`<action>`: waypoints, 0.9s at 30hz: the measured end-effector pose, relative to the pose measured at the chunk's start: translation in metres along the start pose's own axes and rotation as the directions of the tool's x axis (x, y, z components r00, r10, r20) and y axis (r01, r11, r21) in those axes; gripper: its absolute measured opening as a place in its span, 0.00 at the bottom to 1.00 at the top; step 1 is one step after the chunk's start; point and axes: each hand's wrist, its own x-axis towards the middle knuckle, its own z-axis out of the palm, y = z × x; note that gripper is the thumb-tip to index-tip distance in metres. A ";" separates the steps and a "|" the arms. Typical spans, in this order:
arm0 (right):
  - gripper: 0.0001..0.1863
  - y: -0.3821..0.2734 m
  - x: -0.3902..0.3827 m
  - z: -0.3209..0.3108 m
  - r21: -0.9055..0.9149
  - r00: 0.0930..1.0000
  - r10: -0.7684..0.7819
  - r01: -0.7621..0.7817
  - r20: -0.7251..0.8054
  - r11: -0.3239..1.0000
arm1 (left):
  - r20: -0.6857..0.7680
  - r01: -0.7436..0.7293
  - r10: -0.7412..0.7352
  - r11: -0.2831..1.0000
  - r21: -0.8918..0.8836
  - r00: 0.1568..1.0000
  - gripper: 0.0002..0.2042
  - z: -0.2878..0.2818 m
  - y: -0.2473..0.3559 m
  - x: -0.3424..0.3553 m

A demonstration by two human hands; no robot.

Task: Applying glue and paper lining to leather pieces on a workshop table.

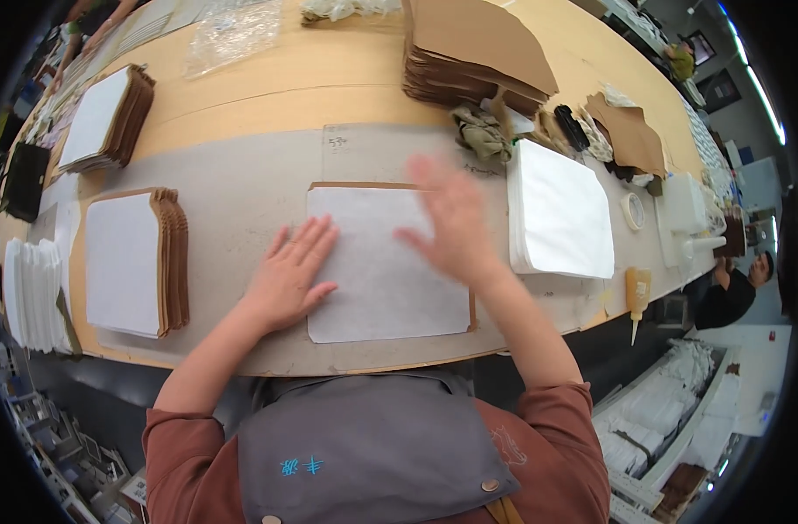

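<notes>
In front of me a white sheet point(381, 279) lies over a brown piece point(474, 316), whose edge shows along the top and at the lower right corner. My left hand point(292, 272) rests flat on the sheet's left edge with its fingers spread. Over the sheet's upper right part is my right hand point(451, 218), blurred by motion, its fingers extended and thumb apart. Whether it touches the sheet I cannot tell. Neither hand holds anything.
To the left stand two stacks of white-topped brown pieces point(124, 262) point(97, 118). A stack of white sheets point(560, 210) lies right of my right hand, near a tape roll point(633, 211) and a yellowish bottle point(637, 290). A tall brown stack point(477, 44) stands at the back.
</notes>
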 end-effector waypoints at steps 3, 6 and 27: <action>0.42 -0.047 -0.042 0.008 0.228 0.865 -0.394 0.335 0.310 0.914 | -0.106 0.164 -0.157 0.985 0.055 0.982 0.39 0.004 -0.008 -0.001; 0.42 -0.049 -0.057 0.013 0.256 0.816 -0.384 0.297 0.431 0.920 | -0.121 0.175 -0.160 0.977 0.121 0.980 0.39 0.005 -0.007 0.002; 0.43 0.022 -0.044 0.013 -0.105 0.904 0.254 -0.232 0.343 0.967 | 0.151 -0.322 0.315 0.947 0.021 0.937 0.38 -0.001 0.016 0.036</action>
